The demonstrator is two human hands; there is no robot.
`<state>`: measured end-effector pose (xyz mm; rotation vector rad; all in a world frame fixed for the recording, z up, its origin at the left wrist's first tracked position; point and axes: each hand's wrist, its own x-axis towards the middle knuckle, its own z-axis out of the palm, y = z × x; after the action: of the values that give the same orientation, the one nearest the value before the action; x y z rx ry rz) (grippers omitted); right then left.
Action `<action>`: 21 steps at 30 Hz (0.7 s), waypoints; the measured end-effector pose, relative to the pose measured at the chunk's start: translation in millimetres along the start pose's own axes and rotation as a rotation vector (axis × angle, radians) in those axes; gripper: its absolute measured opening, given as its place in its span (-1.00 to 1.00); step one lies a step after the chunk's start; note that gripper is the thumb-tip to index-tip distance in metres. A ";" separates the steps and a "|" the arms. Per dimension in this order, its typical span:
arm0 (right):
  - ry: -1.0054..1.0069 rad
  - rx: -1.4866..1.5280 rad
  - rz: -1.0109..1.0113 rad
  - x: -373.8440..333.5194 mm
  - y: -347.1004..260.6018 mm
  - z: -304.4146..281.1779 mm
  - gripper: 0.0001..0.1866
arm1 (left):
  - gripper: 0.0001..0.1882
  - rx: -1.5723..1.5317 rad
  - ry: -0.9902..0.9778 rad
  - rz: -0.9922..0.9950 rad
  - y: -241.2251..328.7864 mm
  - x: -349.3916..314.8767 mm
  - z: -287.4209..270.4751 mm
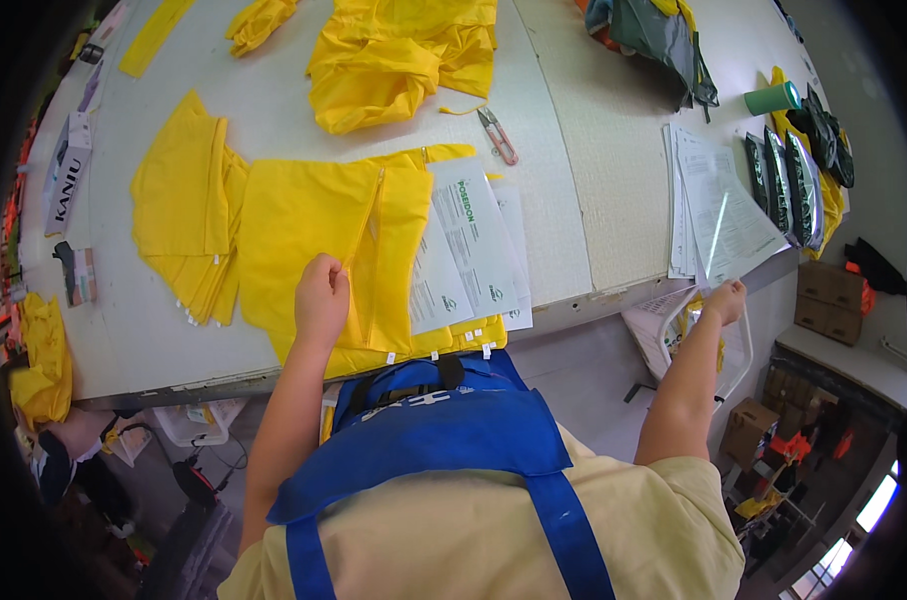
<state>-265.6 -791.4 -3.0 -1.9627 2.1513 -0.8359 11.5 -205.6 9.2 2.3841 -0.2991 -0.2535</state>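
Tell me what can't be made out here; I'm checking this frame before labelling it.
Head view only:
- Left hand: fingertips curl into the folded yellow fabric piece, so its grip is hidden.
- Right hand: small, at the white table's edge by the stack of clear plastic sleeves; whether it pinches one is unclear.
- Bin below the table: contents blocked by the right forearm.

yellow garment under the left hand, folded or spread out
Folded: the yellow fabric garment lies flat as a neat rectangle on the white table, with the left hand gripping its zip edge.
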 end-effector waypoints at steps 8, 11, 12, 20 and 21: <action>-0.646 1.051 0.034 -67.5 -87.0 -77.1 -0.92 | -0.90 -0.109 0.034 0.051 15.5 1.2 -6.6; -0.953 0.723 -0.238 -143.2 -123.6 -98.0 -0.96 | -0.90 -0.129 0.028 0.050 26.2 4.9 -12.2; -1.013 0.559 -0.382 -168.6 -141.1 -105.3 -0.95 | -0.90 -0.148 0.023 0.045 27.9 5.5 -13.5; -1.144 0.565 -0.306 -241.0 -186.4 -88.2 -0.91 | -0.90 -0.169 -0.030 0.079 30.8 5.7 -14.2; -1.136 0.553 -0.297 -244.6 -183.7 -86.4 -0.92 | -0.90 -0.170 -0.033 0.093 32.0 7.1 -12.0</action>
<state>-102.0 -534.2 87.1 -1.7644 0.8881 -0.1607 16.8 -223.1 38.9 2.1936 -0.3871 -0.2648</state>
